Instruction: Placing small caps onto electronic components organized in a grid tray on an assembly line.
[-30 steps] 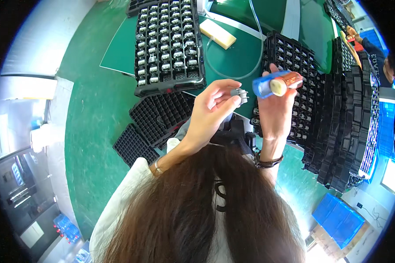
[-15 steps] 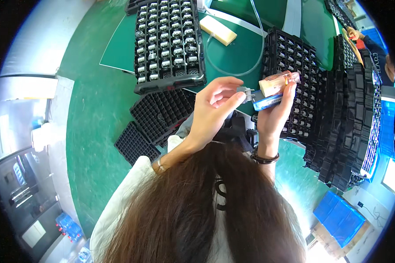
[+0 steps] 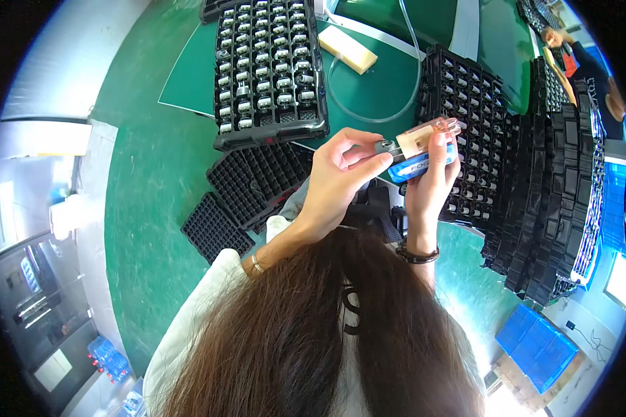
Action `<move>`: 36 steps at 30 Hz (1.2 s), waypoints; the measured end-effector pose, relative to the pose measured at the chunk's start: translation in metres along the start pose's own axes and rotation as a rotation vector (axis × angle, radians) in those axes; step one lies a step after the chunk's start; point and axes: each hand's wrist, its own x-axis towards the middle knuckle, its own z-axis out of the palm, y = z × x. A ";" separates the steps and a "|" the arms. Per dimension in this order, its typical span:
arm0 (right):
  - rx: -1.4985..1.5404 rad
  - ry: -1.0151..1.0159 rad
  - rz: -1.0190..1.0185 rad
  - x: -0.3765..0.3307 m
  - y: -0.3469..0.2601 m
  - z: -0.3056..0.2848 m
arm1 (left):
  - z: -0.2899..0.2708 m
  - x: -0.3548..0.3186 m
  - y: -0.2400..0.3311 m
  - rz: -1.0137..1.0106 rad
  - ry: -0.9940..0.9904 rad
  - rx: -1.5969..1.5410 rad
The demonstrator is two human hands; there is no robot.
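Near the middle, my left hand (image 3: 337,170) pinches a small grey metal part (image 3: 384,146) between thumb and fingertips. My right hand (image 3: 431,174) is closed around a handheld piece made of a cream block (image 3: 414,142), a clear plastic end (image 3: 449,126) and a blue lower body (image 3: 412,167). Its thumb lies across the top of the block. The grey part's inner end is right up against the left end of this piece; whether it has gone inside, I cannot tell.
A black tray (image 3: 268,128) of small metal parts stands ahead left, another tray (image 3: 466,104) to the right. Empty black trays (image 3: 257,177) lie below. A cream foam block (image 3: 348,48) and clear tube (image 3: 368,119) rest on the green table. Another person's hand (image 3: 554,37) shows far right.
My right hand has shifted left and slightly down with its piece, closing the gap to the grey part. Its thumb now lies over the block. The other person's hand has moved up slightly.
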 end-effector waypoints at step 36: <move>-1.116 -0.236 -0.559 0.168 0.109 0.079 | -0.106 0.021 0.033 0.384 0.281 0.656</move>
